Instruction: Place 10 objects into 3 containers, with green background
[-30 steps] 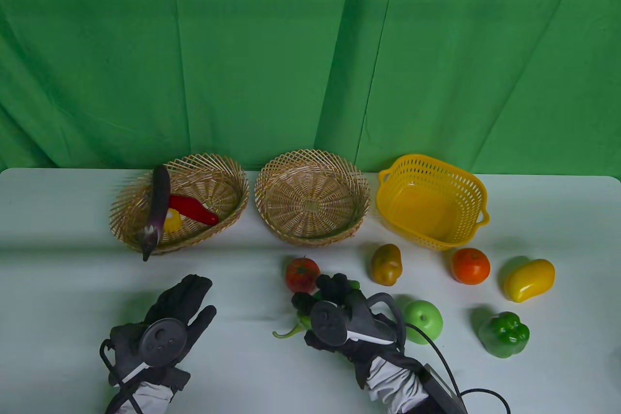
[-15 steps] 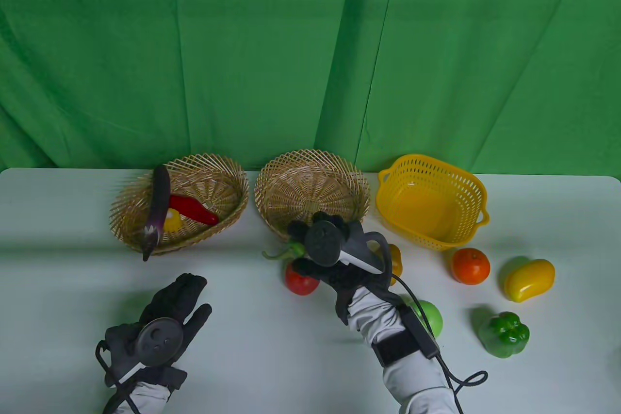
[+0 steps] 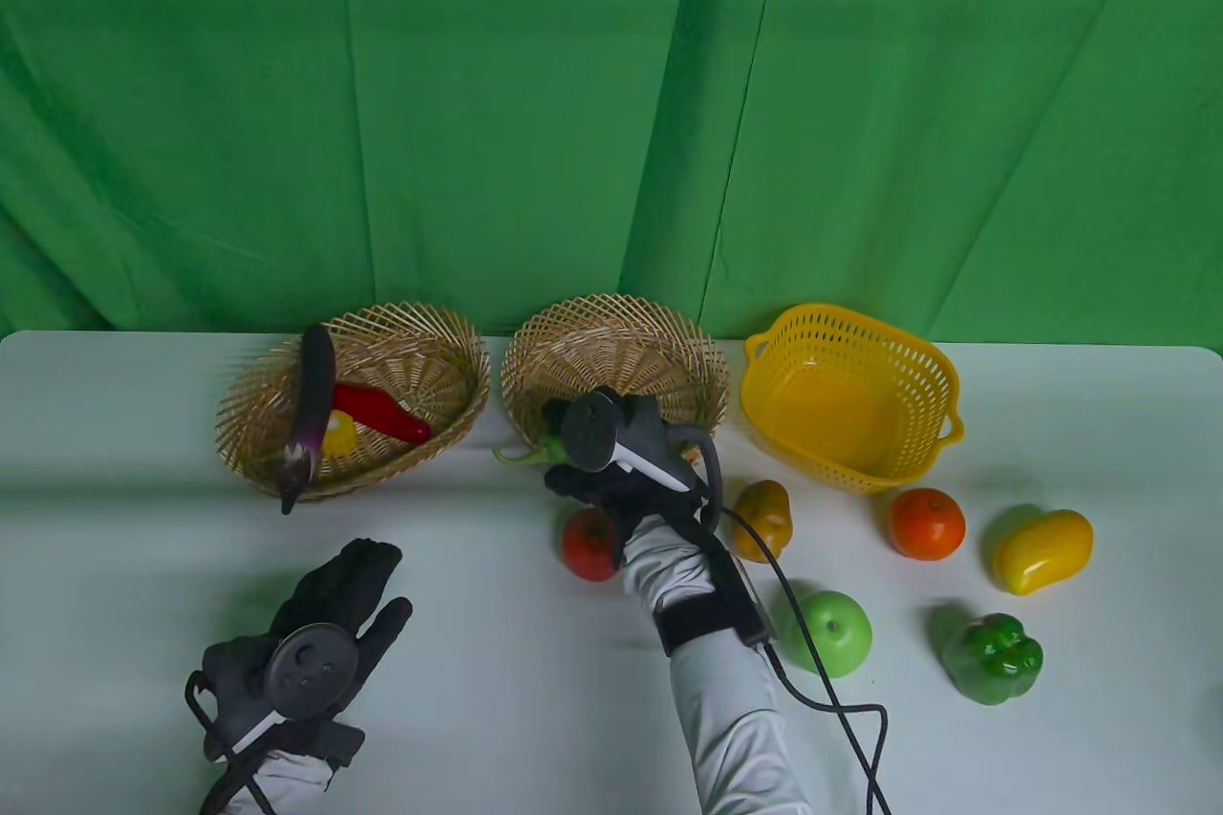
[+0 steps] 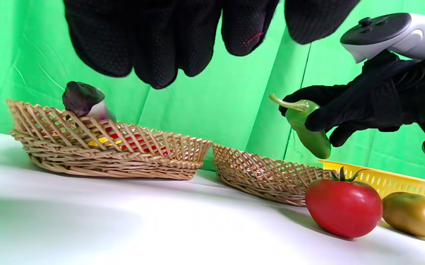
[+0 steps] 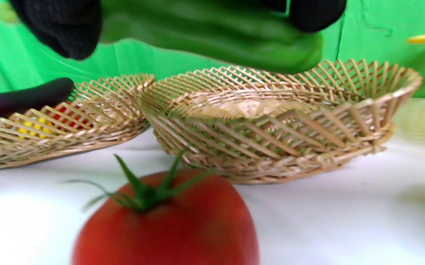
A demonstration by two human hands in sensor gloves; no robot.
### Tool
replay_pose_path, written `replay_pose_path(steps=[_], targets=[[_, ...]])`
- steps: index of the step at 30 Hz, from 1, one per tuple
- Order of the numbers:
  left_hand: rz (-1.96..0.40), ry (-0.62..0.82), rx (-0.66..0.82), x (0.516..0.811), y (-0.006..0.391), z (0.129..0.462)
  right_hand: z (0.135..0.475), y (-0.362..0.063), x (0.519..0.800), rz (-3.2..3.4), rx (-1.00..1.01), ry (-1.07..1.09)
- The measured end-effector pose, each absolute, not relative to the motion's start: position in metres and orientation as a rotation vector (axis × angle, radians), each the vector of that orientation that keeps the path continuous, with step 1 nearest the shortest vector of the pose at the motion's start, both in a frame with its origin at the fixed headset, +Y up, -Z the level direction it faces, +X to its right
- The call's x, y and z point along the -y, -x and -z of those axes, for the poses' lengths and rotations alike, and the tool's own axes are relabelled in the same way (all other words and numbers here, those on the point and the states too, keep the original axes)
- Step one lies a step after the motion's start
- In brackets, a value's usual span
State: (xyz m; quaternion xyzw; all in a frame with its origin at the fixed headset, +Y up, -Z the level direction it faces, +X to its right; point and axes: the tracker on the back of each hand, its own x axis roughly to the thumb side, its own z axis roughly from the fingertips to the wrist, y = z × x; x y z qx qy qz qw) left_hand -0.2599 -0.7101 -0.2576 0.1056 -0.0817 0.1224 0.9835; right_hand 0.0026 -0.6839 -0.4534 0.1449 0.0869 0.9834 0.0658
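1. Table view: the right hand [image 3: 611, 457] holds a green pepper [image 3: 549, 449] in its grip, up off the surface, over the 7 o'clock rim of the middle basket [image 3: 611, 332].
2. Left wrist view: its fingers [image 4: 317, 121] wrap around the pepper, stem sticking out.
3. The left hand [image 3: 320, 633] rests on the surface [image 3: 497, 662] at 7 o'clock, fingers loose, holding nothing.
4. A tomato [image 3: 588, 546] sits near the right wrist.

Bright even light, soft shadows, wrist-cam foreground blurry
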Motion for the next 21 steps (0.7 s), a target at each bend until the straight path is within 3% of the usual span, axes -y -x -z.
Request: replay_pose_path(steps=[13, 21], targets=[[-0.246, -0.21, 0.147, 0.71, 0.263, 0.257, 0.468, -0.005, 0.706, -3.02, -0.343, -0.359], [-0.253, -0.213, 0.14, 0.709, 0.265, 0.257, 0.452, -0.012, 0.697, -2.974, -0.267, -0.392]])
